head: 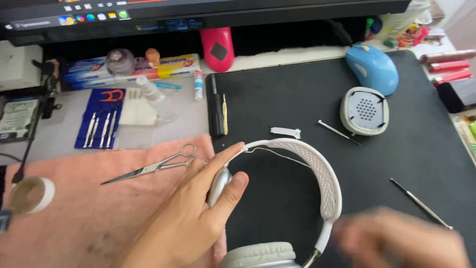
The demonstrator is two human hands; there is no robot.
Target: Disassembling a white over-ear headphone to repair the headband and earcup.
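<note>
We see the left hand (191,218) pinching the silver yoke of the white headphones (325,178), thumb pressed against one side and index finger stretched along the start of the headband, the other fingers curled beneath. From that grip the perforated band arches away to the right and curves down to the grey ear cushion (260,254) just below the thumb. The right hand (401,240) is blurred beside the band's far end; we cannot tell whether it is spread or closed. Just left of the grip lie scissors (153,167) on a pink towel (74,218); farther beyond it rests a detached ear cup (364,110).
</note>
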